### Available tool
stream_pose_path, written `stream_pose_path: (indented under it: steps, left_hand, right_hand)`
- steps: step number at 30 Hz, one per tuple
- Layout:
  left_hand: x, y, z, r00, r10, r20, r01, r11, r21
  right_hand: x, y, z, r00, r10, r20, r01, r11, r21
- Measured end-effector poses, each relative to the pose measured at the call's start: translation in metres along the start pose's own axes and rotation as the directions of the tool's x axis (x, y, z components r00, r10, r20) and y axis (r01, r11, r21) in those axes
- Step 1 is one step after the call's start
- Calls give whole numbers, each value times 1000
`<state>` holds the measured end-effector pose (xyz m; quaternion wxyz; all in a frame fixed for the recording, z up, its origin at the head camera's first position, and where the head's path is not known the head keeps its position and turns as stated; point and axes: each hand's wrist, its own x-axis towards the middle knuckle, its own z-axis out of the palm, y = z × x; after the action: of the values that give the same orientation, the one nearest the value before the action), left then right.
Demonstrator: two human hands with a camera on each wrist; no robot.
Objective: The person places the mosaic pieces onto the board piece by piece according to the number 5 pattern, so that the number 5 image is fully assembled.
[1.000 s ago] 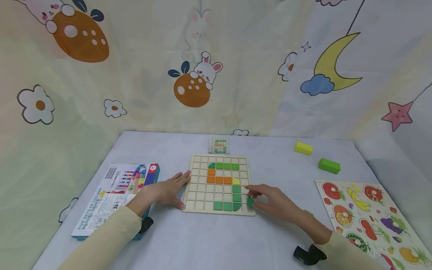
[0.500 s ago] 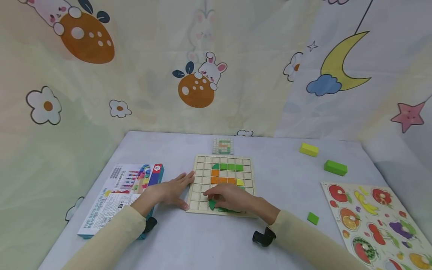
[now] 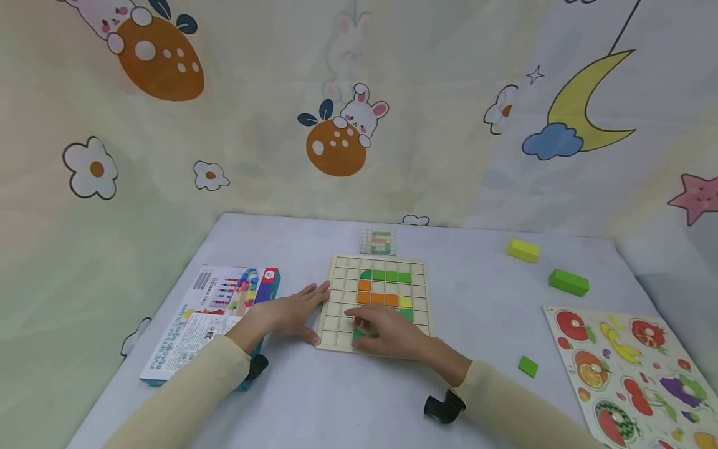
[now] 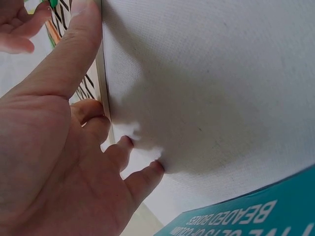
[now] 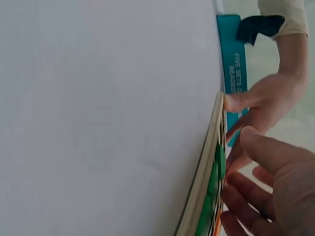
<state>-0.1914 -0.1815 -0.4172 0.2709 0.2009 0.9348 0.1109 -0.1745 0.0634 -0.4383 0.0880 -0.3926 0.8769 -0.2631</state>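
Right hand (image 3: 387,335) laid over the near rows of the wooden grid board (image 3: 342,293), fingers bent down onto a green tile (image 3: 357,335) at the bottom row, just under the fingertips; whether that grip pinches the tile or only presses it, cannot tell (the hand covers most of it). Left hand (image 3: 291,315) flat and released, fingers straight against the board's left edge, thumb at the near corner, probably there to keep the board from sliding while the tile goes in. Tile lying flat in the grid, its curved corner seemingly toward the left hand; no clear long axis. Beyond the right grip, further cells filled: a green row (image 3: 387,275), an orange run (image 3: 377,299), one yellow tile (image 3: 406,302), forming a bent band. Past the board's far edge, a small pattern card (image 3: 378,241). Outside the left hand, a printed box (image 3: 207,318) on the worktop (image 3: 477,312). Off to the right grip's outer side, a loose green square (image 3: 528,366), a green block (image 3: 569,282), a yellow block (image 3: 523,251) and a fruit puzzle (image 3: 628,368).
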Motion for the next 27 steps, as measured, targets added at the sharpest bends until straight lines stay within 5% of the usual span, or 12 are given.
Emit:
stream_pose_path:
  steps: [18,27]
  left_hand:
    - [5,0,3,1000,9,2,-9,1000,-10]
    - [3,1,2,1000,19,-4,-19,1000,-15]
  right_hand:
    - [-16,0,-1,1000,6,0,-6,1000,19]
    - [-86,38,-44,967,153,-202,-148,988,42]
